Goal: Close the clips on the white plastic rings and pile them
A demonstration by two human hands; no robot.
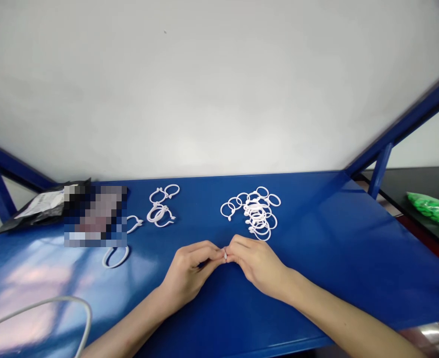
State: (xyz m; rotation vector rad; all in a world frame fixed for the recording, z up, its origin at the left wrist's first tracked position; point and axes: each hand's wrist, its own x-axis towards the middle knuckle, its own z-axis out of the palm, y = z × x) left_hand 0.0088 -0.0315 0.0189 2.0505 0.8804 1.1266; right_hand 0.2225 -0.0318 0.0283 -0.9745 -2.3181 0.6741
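My left hand (193, 268) and my right hand (257, 263) meet above the front middle of the blue table. Fingertips of both pinch a white ring (225, 254); only a small bit of it shows, and the fingers hide the rest. Just beyond my right hand lies a heap of thin white rings (257, 213) with small knobbed ends, several overlapping. Farther left sits a smaller group of open white rings (160, 214). Two more stand apart: one ring (133, 223) by the blurred patch and another ring (115, 257) nearer to me.
A blue metal table (316, 238) backs onto a pale wall. At the left lie a black plastic bag (51, 204) with a white label and a pixelated item (100, 214). A white cable (55, 300) loops at the front left. A green-filled bag (434, 209) rests on a dark surface at right.
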